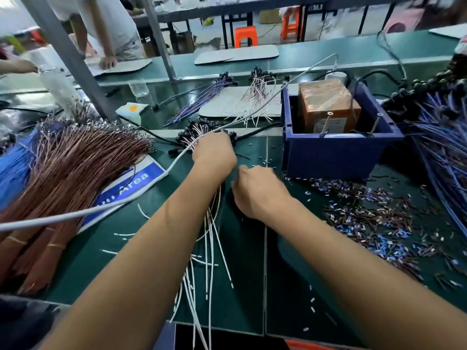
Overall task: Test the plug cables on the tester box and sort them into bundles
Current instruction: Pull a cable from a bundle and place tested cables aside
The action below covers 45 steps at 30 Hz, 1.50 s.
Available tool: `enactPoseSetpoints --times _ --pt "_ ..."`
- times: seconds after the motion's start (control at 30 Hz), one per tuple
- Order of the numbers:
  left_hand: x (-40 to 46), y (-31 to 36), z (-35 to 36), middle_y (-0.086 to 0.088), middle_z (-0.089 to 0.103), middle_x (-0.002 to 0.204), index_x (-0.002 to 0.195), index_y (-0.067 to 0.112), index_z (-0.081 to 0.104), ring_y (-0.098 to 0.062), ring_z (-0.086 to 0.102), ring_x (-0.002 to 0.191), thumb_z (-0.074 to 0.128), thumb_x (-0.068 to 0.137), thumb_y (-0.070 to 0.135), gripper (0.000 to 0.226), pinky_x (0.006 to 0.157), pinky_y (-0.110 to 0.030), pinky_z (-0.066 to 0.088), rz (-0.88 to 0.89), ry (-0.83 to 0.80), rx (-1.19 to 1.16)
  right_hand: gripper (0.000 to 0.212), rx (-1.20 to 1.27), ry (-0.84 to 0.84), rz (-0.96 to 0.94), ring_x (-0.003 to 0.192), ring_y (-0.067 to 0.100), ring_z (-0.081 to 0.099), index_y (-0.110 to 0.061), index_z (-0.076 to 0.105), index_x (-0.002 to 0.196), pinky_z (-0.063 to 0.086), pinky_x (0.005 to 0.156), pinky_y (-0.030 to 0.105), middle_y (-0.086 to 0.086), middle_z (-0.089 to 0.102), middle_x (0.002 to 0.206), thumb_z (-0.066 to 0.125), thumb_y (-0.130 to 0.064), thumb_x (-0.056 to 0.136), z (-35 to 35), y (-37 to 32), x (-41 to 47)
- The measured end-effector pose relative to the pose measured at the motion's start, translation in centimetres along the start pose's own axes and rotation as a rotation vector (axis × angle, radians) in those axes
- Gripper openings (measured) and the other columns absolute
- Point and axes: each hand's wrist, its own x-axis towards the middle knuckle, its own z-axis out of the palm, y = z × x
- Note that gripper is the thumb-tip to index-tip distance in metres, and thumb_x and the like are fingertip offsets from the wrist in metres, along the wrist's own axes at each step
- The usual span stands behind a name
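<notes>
Green bench matting [121, 269] stretches left of the blue bin [338, 152], where the left hand [214, 150] clutches limp, featherlight plug cables [209, 238], best gripped near their plugs, and the right hand [257, 190] curls, its contents hidden.

A blue sign [131, 184] with white letters lies flat on the green table [252, 274]. Behind the sign, a slanted grey post [73, 59] rises from the table, and a crumpled face mask [131, 110] lies just right of the post's foot. Farther behind the sign, a clear plastic bottle [138, 89] stands beside a second grey post [159, 39]. Well beyond the sign, past the far bench, stand two orange stools [245, 36]. A person in a white shirt [101, 18] leans on the far bench, behind and left of the sign.
</notes>
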Motion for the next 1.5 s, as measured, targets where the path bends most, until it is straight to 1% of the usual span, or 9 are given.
enactPoseSetpoints --times 0.13,0.23,0.4,0.6,0.73,0.87,1.0,1.33,1.5 --pt "0.7 1.0 -0.5 -0.01 0.056 0.078 0.068 0.009 0.049 -0.031 0.056 0.081 0.054 0.085 0.014 0.019 0.067 -0.028 0.042 -0.044 -0.129 -0.169 0.029 0.049 -0.065 0.06 0.113 0.042 0.061 -0.01 0.056 0.125 0.045 0.078 0.038 0.019 0.063 0.121 0.045 -0.025 0.102 -0.5 -0.1 0.1" --pt "0.7 1.7 -0.6 -0.009 0.055 0.078 0.07 0.013 0.049 -0.025 0.054 0.068 0.052 0.093 0.016 0.023 0.064 -0.028 0.046 -0.179 -0.147 -0.676 0.025 0.175 -0.11 0.079 0.09 0.04 0.071 -0.009 0.058 0.112 0.053 0.073 0.035 0.021 0.072 0.102 0.041 -0.023 0.099 -1.3 0.6 0.0" --pt "-2.5 2.1 -1.5 0.0 0.046 0.042 0.068 0.009 0.047 -0.01 0.042 0.036 0.045 0.092 0.0 0.026 0.034 -0.014 0.036 -0.278 -0.302 -1.398 0.029 1.088 -0.115 0.234 0.055 0.029 0.067 -0.011 0.06 0.099 0.04 0.046 0.029 0.015 0.07 0.079 0.036 -0.025 0.104 -1.8 2.9 -1.3" --pt "-3.9 1.7 -2.4 0.001 0.056 0.052 0.077 0.008 0.057 -0.009 0.048 0.039 0.057 0.092 0.001 0.016 0.037 -0.017 0.036 -0.163 -0.254 -1.291 0.05 1.523 -0.228 0.189 0.055 0.022 0.063 -0.014 0.065 0.09 0.049 0.055 0.029 0.008 0.067 0.07 0.044 -0.057 0.105 -2.6 3.5 -2.8" --pt "-4.0 1.7 -2.2 -0.002 0.064 0.066 0.078 0.009 0.06 -0.009 0.044 0.042 0.059 0.087 0.009 0.009 0.043 -0.015 0.028 -0.225 -0.285 -1.191 0.035 1.423 -0.178 0.092 0.042 0.012 0.047 -0.011 0.063 0.083 0.039 0.042 0.022 0.0 0.055 0.056 0.053 -0.034 0.108 -3.6 3.4 -3.8" --pt "-3.8 1.8 -2.5 0.002 0.076 0.079 0.093 0.012 0.062 -0.011 0.065 0.057 0.053 0.095 0.018 0.011 0.059 -0.023 0.049 -0.436 -0.447 -1.657 0.04 1.165 -0.207 0.051 0.037 0.012 0.041 -0.008 0.065 0.076 0.034 0.037 0.019 0.0 0.051 0.05 0.053 -0.028 0.109 -5.3 4.0 -5.0" --pt "-4.3 1.9 -3.8 0.006 0.053 0.063 0.079 0.013 0.057 -0.01 0.054 0.047 0.052 0.094 0.012 0.015 0.048 -0.017 0.046 -0.45 -0.617 -2.091 0.04 1.015 -0.21 -0.039 0.039 0.011 0.04 -0.008 0.072 0.081 0.034 0.039 0.02 0.0 0.05 0.051 0.053 -0.028 0.109 -7.4 5.2 -6.2" --pt "-6.1 2.4 -11.1 -0.002 0.048 0.052 0.067 0.004 0.06 -0.017 0.052 0.047 0.027 0.114 0.027 0.062 0.055 -0.027 0.047 0.523 -0.312 -2.639 0.015 0.803 0.398 -0.398 0.044 0.003 0.05 -0.01 0.077 0.096 0.037 0.046 0.013 -0.003 0.067 0.06 0.068 -0.021 0.101 -14.7 8.3 -7.3" --pt "-7.1 5.3 -8.2 0.008 0.038 0.061 0.079 0.018 0.055 -0.008 0.031 0.049 0.05 0.106 0.022 0.028 0.044 -0.025 0.029 0.368 0.277 -1.969 0.011 0.501 0.604 -0.395 0.061 0.007 0.069 -0.011 0.078 0.095 0.057 0.063 0.024 -0.007 0.073 0.072 0.076 -0.021 0.095 -15.6 11.4 -7.4"
